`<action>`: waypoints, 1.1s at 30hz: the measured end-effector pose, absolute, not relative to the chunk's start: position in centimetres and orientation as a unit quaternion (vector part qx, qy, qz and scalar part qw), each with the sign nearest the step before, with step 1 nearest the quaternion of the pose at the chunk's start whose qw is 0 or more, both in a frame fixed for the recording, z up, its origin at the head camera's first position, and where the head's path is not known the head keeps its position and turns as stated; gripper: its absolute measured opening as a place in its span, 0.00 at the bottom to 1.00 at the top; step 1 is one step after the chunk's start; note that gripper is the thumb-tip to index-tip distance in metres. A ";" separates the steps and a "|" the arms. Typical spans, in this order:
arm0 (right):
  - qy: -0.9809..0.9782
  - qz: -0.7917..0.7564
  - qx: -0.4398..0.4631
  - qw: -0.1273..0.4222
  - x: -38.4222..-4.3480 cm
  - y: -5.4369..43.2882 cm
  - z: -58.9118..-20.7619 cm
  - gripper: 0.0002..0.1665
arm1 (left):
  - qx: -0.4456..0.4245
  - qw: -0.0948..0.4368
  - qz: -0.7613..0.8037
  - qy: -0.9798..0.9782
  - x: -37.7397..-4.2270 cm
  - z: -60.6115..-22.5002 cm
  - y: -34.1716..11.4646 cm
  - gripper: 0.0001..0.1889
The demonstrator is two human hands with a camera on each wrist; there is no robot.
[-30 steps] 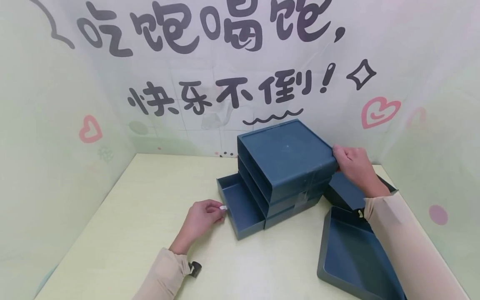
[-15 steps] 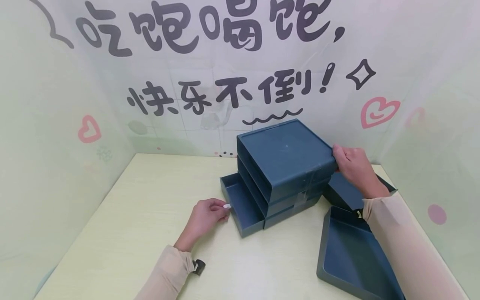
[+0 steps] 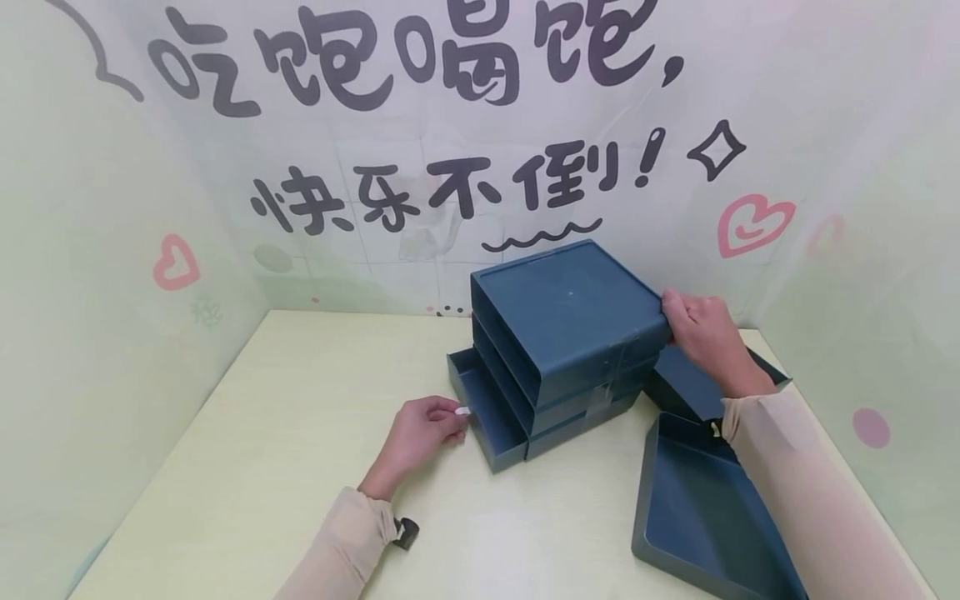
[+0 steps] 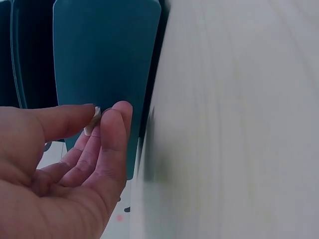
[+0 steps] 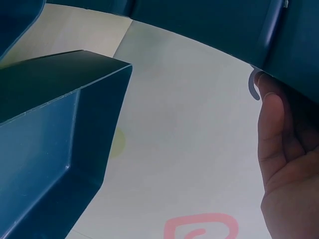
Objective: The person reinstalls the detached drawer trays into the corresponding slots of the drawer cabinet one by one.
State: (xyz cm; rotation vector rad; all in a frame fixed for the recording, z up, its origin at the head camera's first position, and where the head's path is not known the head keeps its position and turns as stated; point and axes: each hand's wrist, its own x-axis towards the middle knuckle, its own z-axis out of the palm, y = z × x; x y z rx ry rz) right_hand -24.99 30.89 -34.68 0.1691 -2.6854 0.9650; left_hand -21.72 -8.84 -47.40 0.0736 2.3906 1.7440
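Left of cabinet (image 3: 573, 312): your left hand (image 3: 422, 429) pinches white knob (image 3: 462, 411) of drawer (image 3: 493, 417), part-out from cabinet's bottom slot. Your right hand (image 3: 705, 337) grips cabinet's right corner. Loose tray (image 3: 708, 508) right of cabinet.

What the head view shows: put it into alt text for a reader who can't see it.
A person's left hand pinches the small white knob on a partly open bottom drawer of a blue cabinet; their right hand grips the cabinet's upper right edge. More blue trays rest on the pale table, at right.
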 end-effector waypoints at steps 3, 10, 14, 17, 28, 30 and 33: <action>-0.930 0.339 0.054 0.134 -24.9 30.9 -34.7 0.40 | 0.026 0.098 0.597 0.796 -21.9 -47.6 -8.5 0.10; -0.927 0.344 0.056 0.138 -25.0 31.0 -34.7 0.40 | 0.028 0.108 0.610 0.785 -22.2 -47.9 -8.0 0.12; -0.927 0.341 0.060 0.142 -25.1 31.0 -34.9 0.39 | 0.023 0.114 0.620 0.776 -22.4 -48.1 -7.6 0.12; -0.927 0.342 0.062 0.144 -25.1 31.0 -34.9 0.39 | 0.023 0.120 0.627 0.770 -22.5 -48.2 -7.3 0.12; -0.927 0.340 0.061 0.143 -25.2 31.0 -35.0 0.40 | 0.015 0.121 0.632 0.765 -22.7 -48.1 -6.4 0.13; -0.927 0.341 0.061 0.140 -25.1 31.1 -35.0 0.40 | 0.013 0.122 0.634 0.763 -22.6 -48.1 -6.3 0.13; -0.928 0.341 0.061 0.138 -25.0 31.1 -35.0 0.40 | 0.008 0.121 0.636 0.762 -22.5 -47.9 -6.0 0.13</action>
